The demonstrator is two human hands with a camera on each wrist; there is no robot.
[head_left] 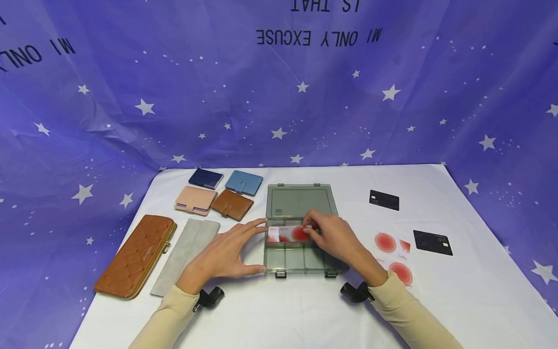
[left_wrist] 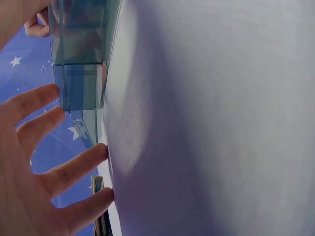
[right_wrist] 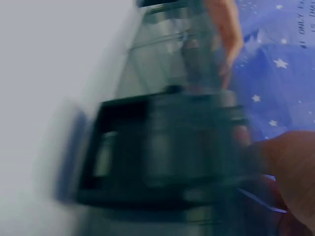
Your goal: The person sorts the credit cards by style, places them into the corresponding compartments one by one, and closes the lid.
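A translucent grey-green divided plastic box [head_left: 294,265] lies on the white table, its lid [head_left: 301,201] folded back behind it. My right hand [head_left: 335,237] pinches the right end of a white card with a red circle [head_left: 288,234] over the rear compartments. Part of another similar card [head_left: 273,233] shows at its left end. My left hand [head_left: 226,249], fingers spread, rests its fingertips against the box's left side. In the left wrist view some fingers of the left hand [left_wrist: 44,167] meet the box wall [left_wrist: 81,86]. The right wrist view is blurred; a dark latch [right_wrist: 123,147] fills its middle.
Left stand a brown quilted wallet [head_left: 135,257], a grey wallet [head_left: 187,252] and small cardholders, dark blue [head_left: 206,178], light blue [head_left: 244,182], pink [head_left: 196,199] and brown [head_left: 232,204]. Right are black cards [head_left: 384,200] [head_left: 433,242] and red-circle cards [head_left: 392,244]. A starry purple cloth [head_left: 279,111] hangs behind.
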